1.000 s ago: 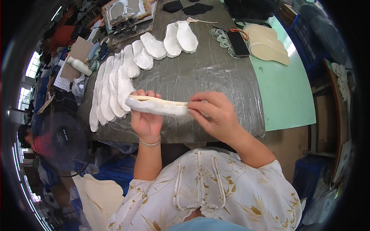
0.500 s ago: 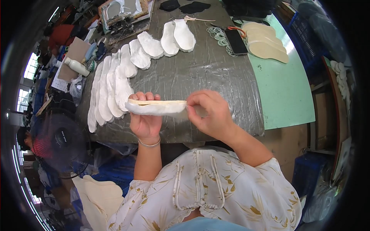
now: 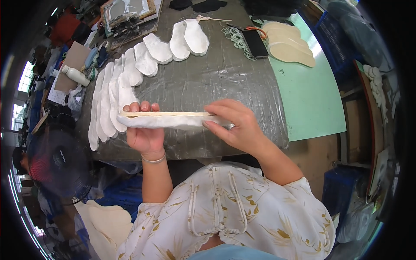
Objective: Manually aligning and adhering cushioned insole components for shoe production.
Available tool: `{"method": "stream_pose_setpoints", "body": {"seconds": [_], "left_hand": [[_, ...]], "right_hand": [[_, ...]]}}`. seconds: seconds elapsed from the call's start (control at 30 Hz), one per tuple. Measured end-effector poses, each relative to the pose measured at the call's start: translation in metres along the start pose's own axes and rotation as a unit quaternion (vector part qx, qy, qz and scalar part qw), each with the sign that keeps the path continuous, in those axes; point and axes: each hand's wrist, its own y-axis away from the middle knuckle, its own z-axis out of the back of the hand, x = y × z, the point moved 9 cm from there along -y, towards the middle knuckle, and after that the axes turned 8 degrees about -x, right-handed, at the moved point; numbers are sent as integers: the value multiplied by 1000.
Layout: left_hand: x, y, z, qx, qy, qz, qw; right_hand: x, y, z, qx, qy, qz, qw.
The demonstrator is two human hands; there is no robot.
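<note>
Edge-on in front of me is an insole, its beige layer uppermost and white fluffy pile below, with a narrow gap between the layers along part of the edge. My left hand supports it at the left end, fingertips curled over the far side and palm underneath. At the other end my right hand pinches it between thumb and fingers. To the left and beyond, several white fluffy insoles lie overlapping in a curved row.
The dark table carries a phone, a coil of pale cord and orange-handled tool. Beige insole pieces lie on a green board at right. A fan stands left, near a white bottle. Beige sheets sit below.
My left hand has shifted left with the insole, so more of its length shows. My right hand's fingers have closed further over its right end. The whole view has moved slightly.
</note>
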Motion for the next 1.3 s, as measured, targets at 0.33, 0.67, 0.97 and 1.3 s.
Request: {"method": "stream_pose_setpoints", "body": {"seconds": [0.33,0.67,0.97,1.3], "left_hand": [[-3,2,-4,3,17,-2,1000],[34,-13,28,-268,-132,148,943],[122,1,21,-86,-149,268,948],[115,3,51,-243,-207,188,929]], "right_hand": [[-10,8,5,10,-72,-49,996],[-100,36,-26,68,-287,-429,854],[-133,81,-74,53,-517,-556,649],[-137,80,-58,3,-325,-518,791]]}}
